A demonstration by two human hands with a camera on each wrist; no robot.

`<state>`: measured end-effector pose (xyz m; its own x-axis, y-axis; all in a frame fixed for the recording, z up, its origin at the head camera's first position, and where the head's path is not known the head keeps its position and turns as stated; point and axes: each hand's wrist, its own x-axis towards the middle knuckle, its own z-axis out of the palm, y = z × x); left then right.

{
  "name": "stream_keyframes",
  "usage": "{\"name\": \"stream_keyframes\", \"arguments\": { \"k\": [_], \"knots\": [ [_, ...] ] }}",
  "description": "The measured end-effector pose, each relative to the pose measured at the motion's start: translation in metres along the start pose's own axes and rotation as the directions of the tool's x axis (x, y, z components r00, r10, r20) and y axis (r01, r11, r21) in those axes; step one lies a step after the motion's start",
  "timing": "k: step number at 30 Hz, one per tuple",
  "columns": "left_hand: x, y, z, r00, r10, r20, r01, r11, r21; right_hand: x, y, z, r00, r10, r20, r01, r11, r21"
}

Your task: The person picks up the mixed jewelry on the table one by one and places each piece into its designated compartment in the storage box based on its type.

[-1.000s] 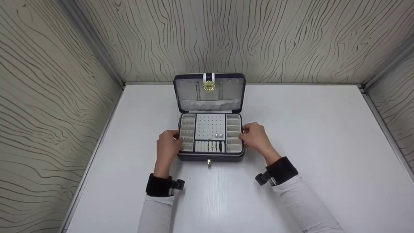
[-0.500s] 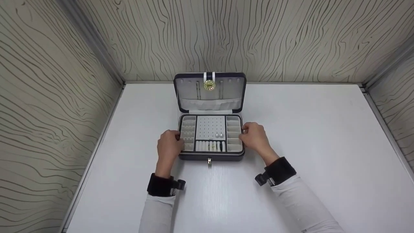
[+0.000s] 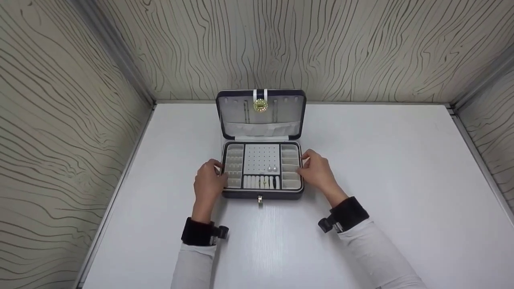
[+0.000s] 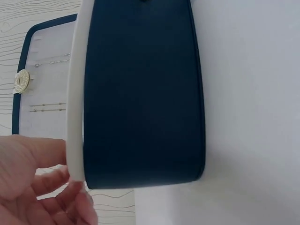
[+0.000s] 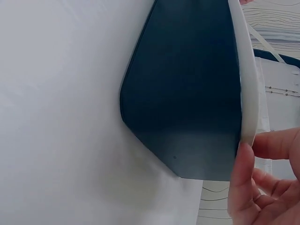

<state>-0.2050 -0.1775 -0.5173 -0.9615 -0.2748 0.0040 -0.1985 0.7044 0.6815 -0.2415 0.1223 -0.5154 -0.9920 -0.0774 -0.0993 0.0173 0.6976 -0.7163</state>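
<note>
A dark blue jewelry box (image 3: pixel 261 195) stands with its lid (image 3: pixel 261 129) raised. Its white-lined tray has side compartments, a dotted earring panel (image 3: pixel 261 158) with two round studs, and ring rolls (image 3: pixel 251 182) with several rings. At the box's left side, my left hand (image 3: pixel 209 180) grips the edge with thumb and fingers. My right hand (image 3: pixel 317 170) pinches the opposite side. In both wrist views the fingers meet the white rim (image 4: pixel 75 103) above the dark side wall (image 5: pixel 187 84). Fine chains (image 4: pixel 47 107) hang inside the lid.
The box rests on a white table (image 3: pixel 381 160), near the back wall (image 3: pixel 361 48) with its wood-grain pattern. A gold clasp (image 3: pixel 260 200) sits at the box's front, and a round gold ornament (image 3: pixel 260 105) hangs from the lid strap.
Both hands keep their places at the box sides, with only slight finger shifts. The tray's back edge appears slightly lower in the head view than a second ago.
</note>
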Motion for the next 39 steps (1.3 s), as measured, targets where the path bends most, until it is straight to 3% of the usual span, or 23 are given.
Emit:
{"name": "stream_keyframes", "arguments": {
  "k": [3,7,10,13,19,28,34,39],
  "knots": [
    [-0.0012,-0.0046,-0.0012,0.999,-0.033,0.022,0.033,0.999,-0.025,-0.001,0.003,-0.0003,1.0,0.005,0.019,-0.005,1.0,-0.006],
    [-0.0025,-0.0085,-0.0025,0.994,-0.044,0.099,0.05,0.997,-0.052,-0.0009,0.0078,-0.0008,0.997,0.029,0.071,-0.031,0.999,0.04],
    [-0.0029,-0.0083,-0.0027,0.991,-0.014,0.136,0.02,0.999,-0.046,-0.0013,0.0097,-0.0004,0.991,0.044,0.125,-0.061,0.989,0.133],
    [-0.0037,-0.0061,-0.002,0.991,0.014,0.13,-0.011,1.0,-0.025,-0.0034,0.0092,0.0009,0.989,0.039,0.144,-0.067,0.98,0.19],
    [-0.0039,-0.0039,0.0021,0.992,0.003,0.125,-0.002,1.0,-0.008,-0.0045,0.0062,0.0025,0.997,0.001,0.081,-0.009,0.994,0.11],
    [0.0017,-0.0001,0.0018,0.99,-0.018,0.138,0.018,1.0,0.006,-0.0004,0.0073,0.0019,0.996,0.007,0.084,-0.02,0.988,0.153],
    [0.0014,-0.0001,0.0011,0.987,-0.043,0.154,0.044,0.999,-0.002,-0.0009,0.0073,0.0009,0.991,0.009,0.13,-0.032,0.984,0.175],
    [-0.0029,-0.0011,0.0019,0.983,-0.067,0.172,0.071,0.997,-0.018,-0.002,0.0076,-0.0047,0.985,-0.025,0.169,0.011,0.997,0.082]
  ]
}}
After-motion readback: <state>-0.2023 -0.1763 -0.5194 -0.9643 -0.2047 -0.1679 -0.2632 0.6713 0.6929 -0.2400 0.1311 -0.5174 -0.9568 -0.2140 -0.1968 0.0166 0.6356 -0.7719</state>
